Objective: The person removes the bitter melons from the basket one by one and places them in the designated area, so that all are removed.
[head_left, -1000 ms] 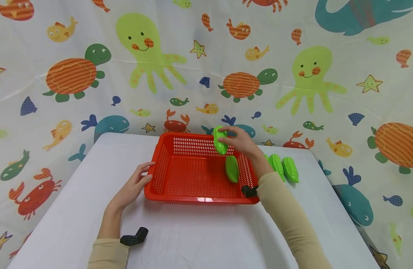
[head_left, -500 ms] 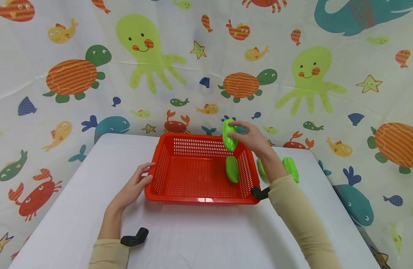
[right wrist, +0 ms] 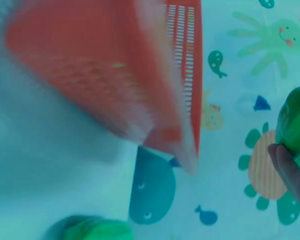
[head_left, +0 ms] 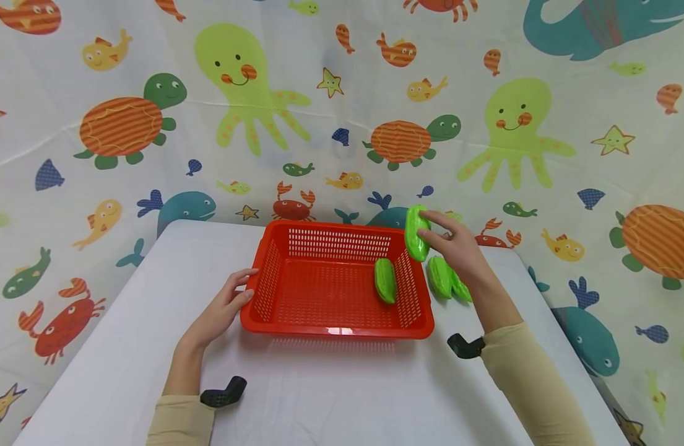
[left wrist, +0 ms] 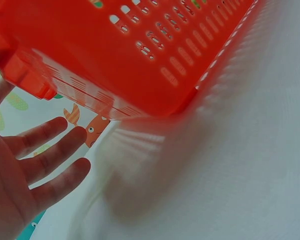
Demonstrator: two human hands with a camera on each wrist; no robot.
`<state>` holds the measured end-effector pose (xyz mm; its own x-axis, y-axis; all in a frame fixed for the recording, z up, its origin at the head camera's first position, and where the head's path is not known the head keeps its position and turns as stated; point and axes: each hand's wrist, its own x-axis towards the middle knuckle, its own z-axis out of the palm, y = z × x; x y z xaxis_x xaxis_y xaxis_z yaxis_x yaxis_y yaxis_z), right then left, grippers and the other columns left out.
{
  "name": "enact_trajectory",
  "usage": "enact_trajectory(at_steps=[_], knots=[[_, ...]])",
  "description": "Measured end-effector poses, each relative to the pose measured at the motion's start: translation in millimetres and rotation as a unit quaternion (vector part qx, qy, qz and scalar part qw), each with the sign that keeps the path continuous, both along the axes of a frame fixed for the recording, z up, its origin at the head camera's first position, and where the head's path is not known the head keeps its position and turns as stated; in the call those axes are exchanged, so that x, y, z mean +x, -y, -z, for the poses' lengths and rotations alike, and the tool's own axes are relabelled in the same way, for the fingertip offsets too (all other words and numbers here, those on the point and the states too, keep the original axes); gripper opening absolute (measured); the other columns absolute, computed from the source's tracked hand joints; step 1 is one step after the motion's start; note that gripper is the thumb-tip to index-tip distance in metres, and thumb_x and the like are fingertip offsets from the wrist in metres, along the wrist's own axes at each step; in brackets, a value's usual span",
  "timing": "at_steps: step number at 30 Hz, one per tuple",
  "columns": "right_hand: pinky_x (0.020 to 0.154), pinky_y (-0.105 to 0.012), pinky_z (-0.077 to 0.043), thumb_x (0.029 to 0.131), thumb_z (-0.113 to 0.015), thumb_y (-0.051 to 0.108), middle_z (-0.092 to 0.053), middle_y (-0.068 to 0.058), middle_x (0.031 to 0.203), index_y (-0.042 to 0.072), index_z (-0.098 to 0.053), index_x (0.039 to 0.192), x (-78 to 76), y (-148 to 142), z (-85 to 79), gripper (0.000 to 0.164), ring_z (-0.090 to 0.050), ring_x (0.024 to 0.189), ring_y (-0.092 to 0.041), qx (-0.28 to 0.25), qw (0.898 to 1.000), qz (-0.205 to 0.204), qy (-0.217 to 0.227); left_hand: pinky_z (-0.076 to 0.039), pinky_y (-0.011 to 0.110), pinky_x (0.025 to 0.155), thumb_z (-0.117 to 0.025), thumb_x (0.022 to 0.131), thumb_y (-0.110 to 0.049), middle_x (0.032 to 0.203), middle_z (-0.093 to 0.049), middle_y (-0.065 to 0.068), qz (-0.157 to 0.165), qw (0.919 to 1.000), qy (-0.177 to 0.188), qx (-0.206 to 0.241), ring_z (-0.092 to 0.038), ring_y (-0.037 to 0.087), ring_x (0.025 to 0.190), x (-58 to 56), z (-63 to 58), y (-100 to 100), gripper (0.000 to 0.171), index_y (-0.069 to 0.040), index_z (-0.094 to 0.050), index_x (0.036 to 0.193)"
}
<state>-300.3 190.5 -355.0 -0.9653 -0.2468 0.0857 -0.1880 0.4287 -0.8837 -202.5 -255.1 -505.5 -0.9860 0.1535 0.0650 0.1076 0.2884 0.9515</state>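
My right hand [head_left: 458,248] pinches a glossy green, ridged, oblong piece shaped like a star fruit [head_left: 415,234] between thumb and fingers. It is up over the right rim of the red basket [head_left: 330,332]; the right wrist view shows part of the same star fruit [right wrist: 297,122]. Inside the basket, toward its right wall, lies another green star fruit [head_left: 384,280]. My left hand [head_left: 221,306] rests at the basket's left rim, and three spread fingers [left wrist: 60,186] show in the left wrist view.
To the right of the basket, more green star fruits [head_left: 439,277] lie on the white table [head_left: 325,396], partly behind my right hand and wrist. A sea-animal curtain [head_left: 330,49] hangs behind the table. Black cameras are strapped to both wrists.
My right hand has carried the green star fruit rightward, from above the basket's inside to over its right rim. My left hand and the basket have stayed in place.
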Motion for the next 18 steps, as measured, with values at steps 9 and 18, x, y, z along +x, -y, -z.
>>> enact_trajectory(at_steps=[9,18], knots=[[0.105,-0.054,-0.04,0.093,-0.063,0.047,-0.03,-0.002,0.157,0.028,-0.047,0.146,22.9,-33.5,15.7,0.059,-0.044,0.133,-0.037,0.019,0.998,0.045,0.035,-0.049,0.054,0.094,-0.051,0.101,-0.039,0.149,-0.03,0.018,-0.004,1.0,0.005,-0.002,-0.043,0.04,0.126,0.5,0.3,0.2,0.056,-0.024,-0.029,0.15],[0.083,-0.02,-0.05,0.095,-0.06,0.045,-0.023,-0.011,0.158,0.022,-0.042,0.149,49.2,-70.1,35.3,0.062,-0.034,0.134,-0.039,0.027,0.996,0.059,0.06,-0.049,0.053,0.094,-0.051,0.101,-0.039,0.149,-0.031,0.017,-0.004,1.0,0.006,-0.003,-0.044,0.039,0.126,-0.9,0.6,-0.5,0.055,-0.025,-0.029,0.149]])
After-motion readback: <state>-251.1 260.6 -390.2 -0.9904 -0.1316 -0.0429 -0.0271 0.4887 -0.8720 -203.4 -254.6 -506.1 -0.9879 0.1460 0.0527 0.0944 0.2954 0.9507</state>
